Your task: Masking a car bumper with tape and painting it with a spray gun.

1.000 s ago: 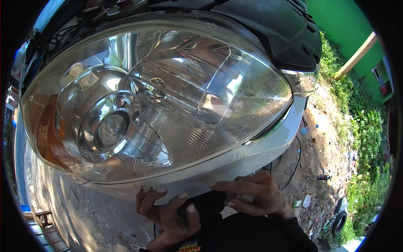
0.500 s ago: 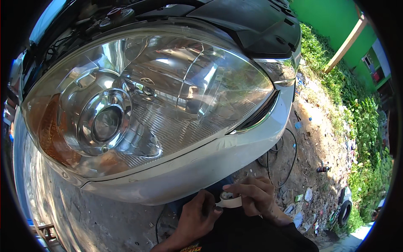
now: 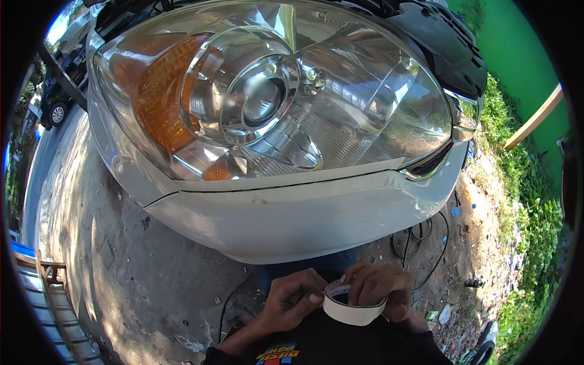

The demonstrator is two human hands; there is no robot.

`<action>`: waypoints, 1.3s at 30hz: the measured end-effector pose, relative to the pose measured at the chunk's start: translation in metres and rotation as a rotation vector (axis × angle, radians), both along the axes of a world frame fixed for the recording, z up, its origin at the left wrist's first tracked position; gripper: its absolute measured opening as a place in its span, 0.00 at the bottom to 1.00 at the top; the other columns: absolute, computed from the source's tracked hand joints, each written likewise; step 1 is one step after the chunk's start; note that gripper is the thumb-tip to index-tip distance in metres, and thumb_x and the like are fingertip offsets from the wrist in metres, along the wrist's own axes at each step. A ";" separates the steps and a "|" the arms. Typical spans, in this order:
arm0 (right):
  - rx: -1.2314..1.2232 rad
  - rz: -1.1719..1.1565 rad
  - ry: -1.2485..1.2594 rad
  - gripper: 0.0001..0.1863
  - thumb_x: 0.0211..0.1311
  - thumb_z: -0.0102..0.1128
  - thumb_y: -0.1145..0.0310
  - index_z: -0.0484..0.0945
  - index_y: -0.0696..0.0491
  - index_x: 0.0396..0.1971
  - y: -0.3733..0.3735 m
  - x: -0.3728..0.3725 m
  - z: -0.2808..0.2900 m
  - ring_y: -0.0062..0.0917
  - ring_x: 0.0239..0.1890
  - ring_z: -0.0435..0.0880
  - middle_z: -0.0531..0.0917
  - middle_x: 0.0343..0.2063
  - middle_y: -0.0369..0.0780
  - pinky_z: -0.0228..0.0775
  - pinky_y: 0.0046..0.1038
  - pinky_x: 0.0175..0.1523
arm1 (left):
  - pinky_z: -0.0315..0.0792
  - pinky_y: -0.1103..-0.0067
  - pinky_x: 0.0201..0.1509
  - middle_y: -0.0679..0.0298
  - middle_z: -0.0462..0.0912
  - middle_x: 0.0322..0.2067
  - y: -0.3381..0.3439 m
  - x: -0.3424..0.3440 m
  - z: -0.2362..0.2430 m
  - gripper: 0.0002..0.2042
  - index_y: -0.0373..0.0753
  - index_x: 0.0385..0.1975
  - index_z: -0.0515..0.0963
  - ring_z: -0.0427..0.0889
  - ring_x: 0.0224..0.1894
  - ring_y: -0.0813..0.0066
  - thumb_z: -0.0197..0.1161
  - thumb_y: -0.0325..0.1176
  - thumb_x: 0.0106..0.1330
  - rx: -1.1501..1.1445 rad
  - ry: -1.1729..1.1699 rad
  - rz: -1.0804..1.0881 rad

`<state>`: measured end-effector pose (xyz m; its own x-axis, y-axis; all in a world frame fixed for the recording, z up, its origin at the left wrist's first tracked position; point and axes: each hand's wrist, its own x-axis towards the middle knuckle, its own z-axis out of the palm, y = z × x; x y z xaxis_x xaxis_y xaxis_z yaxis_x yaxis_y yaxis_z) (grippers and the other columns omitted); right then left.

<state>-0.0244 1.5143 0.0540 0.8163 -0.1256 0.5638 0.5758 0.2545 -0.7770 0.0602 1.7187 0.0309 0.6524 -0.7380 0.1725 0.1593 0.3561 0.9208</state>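
Note:
A roll of off-white masking tape [image 3: 353, 314] is held low in front of my dark shirt, its round opening tilted up. My right hand [image 3: 383, 291] grips the roll from the right, with fingers bent into its core. On the other side, my left hand [image 3: 294, 297] is closed, thumb and bent fingers pinched at the roll's left edge. Whether a loose tape end lies between them is hidden. Just beyond both hands is a car's white bumper [image 3: 292, 213]. Above it sits a large clear headlight [image 3: 347, 103] with an amber section on its left.
Black hose or cable [image 3: 447, 240] lies coiled on the dirt ground at right, near scattered litter. Green plants [image 3: 529, 201] grow along a green wall [image 3: 517, 55]. A wooden post [image 3: 535, 115] leans there. Far left, a dark vehicle [image 3: 58, 106] stands by the road.
My view has turned, so the headlight sits higher and further right. The tape roll has tipped, showing more of its side and opening. My right fingers have moved down into its core.

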 end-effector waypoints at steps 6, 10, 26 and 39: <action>-0.015 0.415 -0.152 0.23 0.65 0.72 0.51 0.82 0.55 0.19 0.009 0.021 0.013 0.30 0.22 0.84 0.78 0.15 0.36 0.70 0.60 0.61 | 0.75 0.73 0.43 0.54 0.83 0.36 0.027 0.017 0.016 0.08 0.30 0.35 0.79 0.82 0.39 0.65 0.71 0.29 0.67 -0.168 -0.052 -0.223; -0.152 0.432 -0.237 0.16 0.58 0.79 0.63 0.82 0.54 0.19 0.011 0.026 0.039 0.28 0.20 0.81 0.77 0.15 0.36 0.76 0.54 0.54 | 0.78 0.71 0.44 0.53 0.84 0.35 0.034 0.012 0.016 0.08 0.31 0.34 0.81 0.86 0.40 0.60 0.73 0.27 0.62 -0.203 -0.018 -0.269; -1.420 -0.134 0.179 0.18 0.61 0.76 0.54 0.80 0.50 0.24 -0.040 -0.037 0.134 0.26 0.17 0.79 0.75 0.13 0.33 0.72 0.31 0.23 | 0.84 0.61 0.36 0.62 0.78 0.19 0.044 0.051 0.060 0.12 0.35 0.22 0.76 0.83 0.23 0.66 0.73 0.33 0.60 -0.137 -0.724 0.250; -0.885 0.188 -0.030 0.09 0.60 0.75 0.68 0.85 0.57 0.34 -0.059 -0.031 0.103 0.25 0.18 0.84 0.80 0.15 0.34 0.79 0.31 0.29 | 0.80 0.65 0.29 0.63 0.75 0.20 0.062 0.078 0.056 0.17 0.35 0.25 0.74 0.79 0.22 0.68 0.71 0.40 0.67 -0.157 -0.778 0.358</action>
<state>-0.0551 1.4548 0.1572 0.7629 0.4981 0.4122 0.6083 -0.3369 -0.7186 0.1384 1.7803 0.0872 0.4947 -0.4414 0.7487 -0.6408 0.3967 0.6573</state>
